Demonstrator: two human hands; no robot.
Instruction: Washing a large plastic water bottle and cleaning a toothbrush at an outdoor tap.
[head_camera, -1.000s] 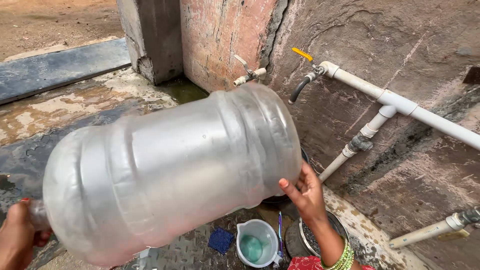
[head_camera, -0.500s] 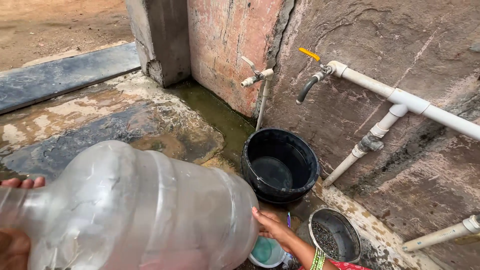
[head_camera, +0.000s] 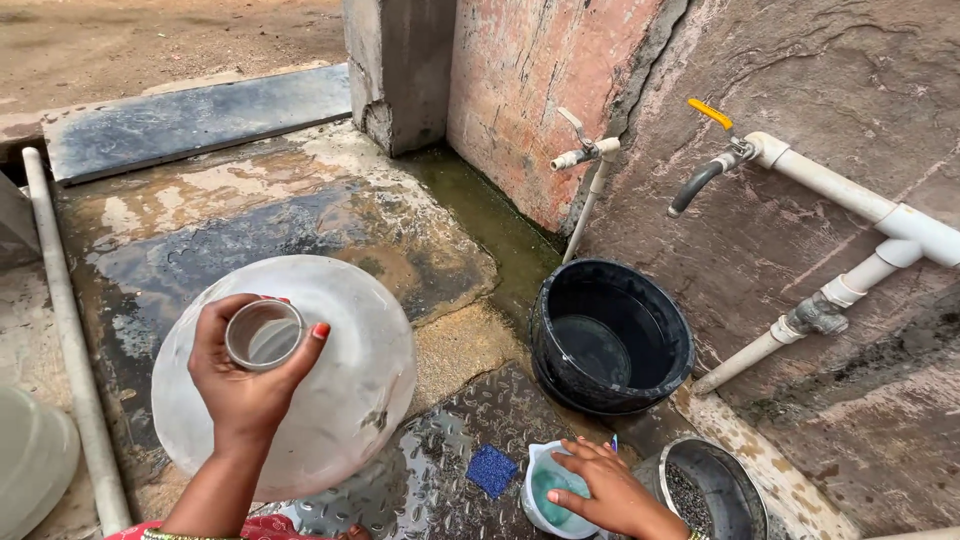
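The left hand (head_camera: 245, 385) gripped the neck of the jug (head_camera: 300, 375) at lower left of the frame; the jug stood upright, its long axis pointing up at the camera. The right hand (head_camera: 610, 490), fingers spread, rested on the cup (head_camera: 550, 490) at bottom centre, well apart from the jug. A blue pad (head_camera: 492, 470) lay between them. The bucket (head_camera: 610, 335) sat above the right hand, under the tap (head_camera: 585, 155).

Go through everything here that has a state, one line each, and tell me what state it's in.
Water jug: upright, uncapped, left hand gripping its neck.
Black bucket: upright, a little water in the bottom.
Small white cup: holds bluish liquid, right hand resting on it.
Yellow-handled tap: no water running.
Small tap: no water running.
Ground slab: wet.
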